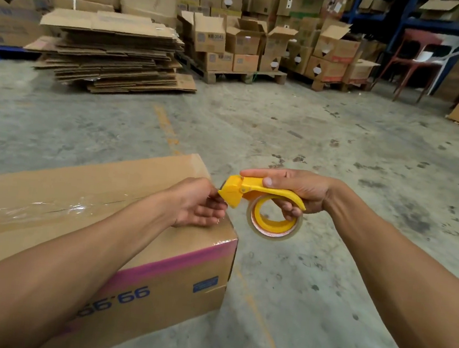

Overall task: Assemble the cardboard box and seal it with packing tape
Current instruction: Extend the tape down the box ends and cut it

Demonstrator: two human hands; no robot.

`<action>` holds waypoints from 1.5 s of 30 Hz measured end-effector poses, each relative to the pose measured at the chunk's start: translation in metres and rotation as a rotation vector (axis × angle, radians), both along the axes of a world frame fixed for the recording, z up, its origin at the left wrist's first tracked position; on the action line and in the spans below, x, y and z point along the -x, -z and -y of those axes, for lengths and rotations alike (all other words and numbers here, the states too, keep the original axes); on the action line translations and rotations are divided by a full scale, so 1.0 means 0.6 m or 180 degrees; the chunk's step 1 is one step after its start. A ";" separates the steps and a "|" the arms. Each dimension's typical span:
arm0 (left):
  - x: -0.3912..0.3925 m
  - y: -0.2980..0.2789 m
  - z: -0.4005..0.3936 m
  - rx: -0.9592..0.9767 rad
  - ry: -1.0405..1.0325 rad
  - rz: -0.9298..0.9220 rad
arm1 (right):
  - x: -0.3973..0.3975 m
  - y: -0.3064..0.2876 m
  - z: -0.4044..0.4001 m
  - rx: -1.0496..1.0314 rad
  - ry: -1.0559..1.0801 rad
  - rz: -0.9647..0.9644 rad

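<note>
Concrete floor [337, 145] carries the taped box [108, 198], beside which the dispenser [260, 193] is gripped by the right hand [294, 191] while its tape end, apparently for a fresh strip, is pinched by the left hand [200, 204].

Two bare forearms reach in from the lower corners, uncovered along their whole visible length, with no sleeve edge showing. The left hand [201, 204] wears no glove, ring or band, and its wrist carries no watch. The right hand [298, 190] is equally unadorned, with short, plain fingernails and a bare wrist; faint tendon lines run along that forearm.
</note>
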State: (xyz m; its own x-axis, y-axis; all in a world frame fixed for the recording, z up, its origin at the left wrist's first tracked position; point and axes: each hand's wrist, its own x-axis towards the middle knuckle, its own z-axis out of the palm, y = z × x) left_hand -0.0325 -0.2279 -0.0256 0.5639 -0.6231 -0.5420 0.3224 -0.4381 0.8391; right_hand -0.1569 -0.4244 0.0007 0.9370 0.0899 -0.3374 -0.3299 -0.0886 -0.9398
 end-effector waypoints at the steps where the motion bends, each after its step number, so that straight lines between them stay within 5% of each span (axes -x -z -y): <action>1: -0.009 0.001 0.001 -0.0052 0.0001 0.0224 | -0.001 -0.002 -0.007 0.0035 0.0028 -0.0004; 20: -0.153 -0.017 0.036 -0.0354 0.0508 0.1925 | 0.048 -0.034 -0.009 0.0237 0.0600 -0.0059; 28: -0.213 -0.029 0.100 -0.0271 0.0457 0.2053 | -0.014 -0.027 -0.052 0.0024 0.1140 0.0028; 36: -0.306 0.018 0.133 -0.0430 0.0715 0.3062 | -0.110 -0.017 -0.112 -0.0076 0.1736 0.0224; 45: -0.353 0.043 0.147 -0.0652 0.1006 0.2999 | -0.174 -0.013 -0.121 -0.0310 0.1783 -0.0055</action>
